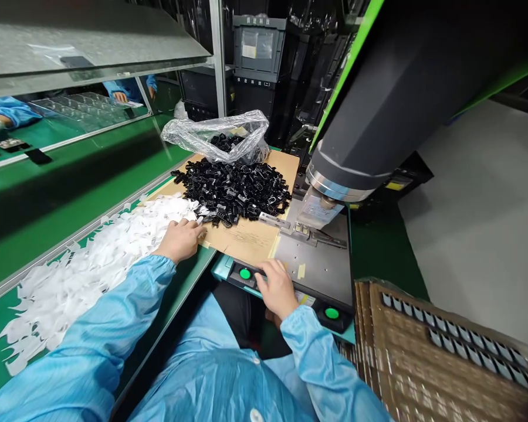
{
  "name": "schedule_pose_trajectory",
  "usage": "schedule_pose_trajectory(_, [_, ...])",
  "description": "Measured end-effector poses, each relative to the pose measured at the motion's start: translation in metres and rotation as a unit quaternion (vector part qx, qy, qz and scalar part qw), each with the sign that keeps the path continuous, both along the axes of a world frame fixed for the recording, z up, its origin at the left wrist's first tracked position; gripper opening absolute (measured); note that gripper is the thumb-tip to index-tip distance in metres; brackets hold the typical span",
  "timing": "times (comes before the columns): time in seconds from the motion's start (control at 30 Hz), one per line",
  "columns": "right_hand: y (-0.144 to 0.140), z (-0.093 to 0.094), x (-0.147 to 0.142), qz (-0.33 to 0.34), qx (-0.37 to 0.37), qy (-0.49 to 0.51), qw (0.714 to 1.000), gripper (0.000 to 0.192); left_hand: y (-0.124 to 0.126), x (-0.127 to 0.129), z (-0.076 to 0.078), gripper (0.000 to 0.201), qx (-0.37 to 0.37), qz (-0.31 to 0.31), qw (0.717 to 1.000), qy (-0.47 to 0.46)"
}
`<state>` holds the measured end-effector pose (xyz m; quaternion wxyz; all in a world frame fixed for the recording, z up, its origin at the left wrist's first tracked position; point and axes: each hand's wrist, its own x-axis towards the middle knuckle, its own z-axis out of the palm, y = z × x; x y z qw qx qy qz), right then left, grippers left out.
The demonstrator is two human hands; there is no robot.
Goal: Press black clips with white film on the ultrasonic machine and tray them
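My left hand (182,240) is at the right end of a long pile of thin white pieces (101,252), beside the black parts. Its fingers are curled in towards the thumb, and whatever they hold is hidden. My right hand (278,288) rests on the front edge of the machine base, just right of a green button (245,274); its thumb stands apart from the fingers and nothing shows in it. Beyond both hands, small black plastic parts (235,190) are heaped on a cardboard sheet (246,241). Right of the cardboard, the machine's metal block (317,210) hangs over a small fixture (303,230).
A clear plastic bag (250,132) with more black parts lies behind the heap. The machine's large dark head (374,99) leans in from the upper right. A second green button (331,313) sits front right. Stacked brown trays (405,351) stand lower right. Co-workers' sleeves (13,111) show far left.
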<state>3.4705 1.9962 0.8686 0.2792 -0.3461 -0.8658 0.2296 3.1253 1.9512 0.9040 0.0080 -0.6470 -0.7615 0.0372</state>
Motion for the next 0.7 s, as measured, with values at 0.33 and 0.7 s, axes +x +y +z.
schedule_pose_trajectory(0.33, [0.007, 0.001, -0.034, 0.026, -0.007, -0.004, 1.0, 0.02, 0.002, -0.009, -0.003, 0.05, 0.003, -0.029, 0.998, -0.062])
schedule_pose_trajectory(0.7, [-0.006, 0.001, -0.143, 0.108, -0.088, 0.103, 0.985, 0.059, 0.066, -0.109, 0.045, 0.089, 0.041, 0.131, 0.984, -0.112])
